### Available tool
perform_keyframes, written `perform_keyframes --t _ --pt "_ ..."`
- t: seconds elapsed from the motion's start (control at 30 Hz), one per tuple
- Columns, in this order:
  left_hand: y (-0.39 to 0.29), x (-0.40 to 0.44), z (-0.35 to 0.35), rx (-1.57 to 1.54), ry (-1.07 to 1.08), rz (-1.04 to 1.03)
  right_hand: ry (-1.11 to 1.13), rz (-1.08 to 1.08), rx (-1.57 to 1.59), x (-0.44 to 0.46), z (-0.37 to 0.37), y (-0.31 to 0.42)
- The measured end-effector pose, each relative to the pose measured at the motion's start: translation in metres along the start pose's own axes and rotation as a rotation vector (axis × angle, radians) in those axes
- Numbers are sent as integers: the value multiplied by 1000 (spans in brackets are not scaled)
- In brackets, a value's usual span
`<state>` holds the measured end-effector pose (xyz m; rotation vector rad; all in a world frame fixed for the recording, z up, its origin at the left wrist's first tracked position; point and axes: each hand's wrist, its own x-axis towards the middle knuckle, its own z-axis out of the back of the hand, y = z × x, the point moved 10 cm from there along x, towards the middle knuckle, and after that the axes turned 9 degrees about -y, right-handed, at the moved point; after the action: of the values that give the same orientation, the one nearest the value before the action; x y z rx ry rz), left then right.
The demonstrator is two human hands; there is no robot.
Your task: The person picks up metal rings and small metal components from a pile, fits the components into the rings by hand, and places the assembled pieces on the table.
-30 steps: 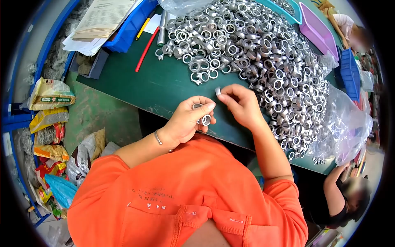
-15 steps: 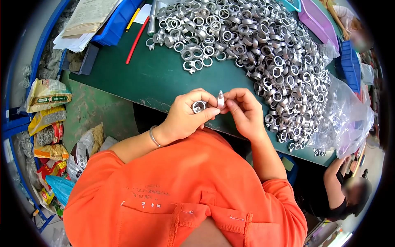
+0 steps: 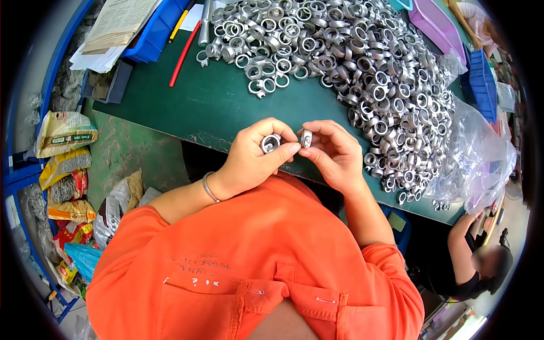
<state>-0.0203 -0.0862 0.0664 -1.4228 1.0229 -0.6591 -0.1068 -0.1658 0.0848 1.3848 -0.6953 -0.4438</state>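
My left hand (image 3: pixel 245 156) is closed round a small grey metal ring (image 3: pixel 271 143), whose opening faces up between the curled fingers and thumb. Close beside it, my right hand (image 3: pixel 341 157) pinches a second metal ring (image 3: pixel 306 138) between thumb and fingertips. That one stands on edge, and a small knob on its outer side faces me. My left fingertips are very near this second ring; whether they touch it I cannot tell. Both hands are over the near edge of the green table (image 3: pixel 187 107).
A large heap of similar metal rings (image 3: pixel 385 90) spreads over the table's far and right side. A red stick (image 3: pixel 185 54), a blue bin (image 3: pixel 161 31) and a pink tray (image 3: pixel 436 28) lie beyond. Clear plastic bags (image 3: pixel 473 158) hang at right, near another person (image 3: pixel 462 255).
The ring in my right fingers has turned: its knob pointed upward before and now faces me. My left thumb and fingers have drawn back slightly from it.
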Motion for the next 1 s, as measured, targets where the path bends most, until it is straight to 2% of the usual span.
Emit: perform_keyframes --t 0.07,0.13,0.17,0.23,0.3,0.37,0.43,0.5,0.57,0.63,0.67,0.77,0.83,0.9,0.97,1.0 --pt "-2 0 -2 -27 5 -5 -1 9 -29 1 0 4" --pt "-6 -1 -3 -55 11 -11 23 181 -250 1 -3 21" --pt "-3 -1 -2 -15 3 33 23 183 -250 -1 -4 19" --pt "1 1 -1 25 -2 73 -114 96 -69 -4 8 9" --pt "12 1 1 -110 -18 157 -146 68 13 -4 10 8" --pt "13 1 -1 -164 -13 149 -159 188 -37 -6 11 24" --pt "12 2 -1 -218 -8 140 -71 394 -285 -6 -3 53" --pt "32 -5 -13 -649 73 505 108 474 -218 -6 -25 69" --pt "48 -12 -7 -771 145 587 128 496 -162 1 -29 72" --pt "51 -20 4 -726 179 572 12 512 -463 23 -21 61" --pt "52 -26 11 -730 230 567 -34 443 -554 36 -18 49" --pt "65 -51 39 -647 407 561 -8 381 -786 63 -23 13" --pt "74 -66 51 -543 391 575 13 345 -900 72 -30 -5" --pt "92 -79 59 -400 400 677 34 310 -1013 78 -33 -9" --pt "115 -73 59 -543 351 722 70 312 -978 74 -35 -2" --pt "144 -70 65 -584 227 830 90 308 -995 70 -37 0"
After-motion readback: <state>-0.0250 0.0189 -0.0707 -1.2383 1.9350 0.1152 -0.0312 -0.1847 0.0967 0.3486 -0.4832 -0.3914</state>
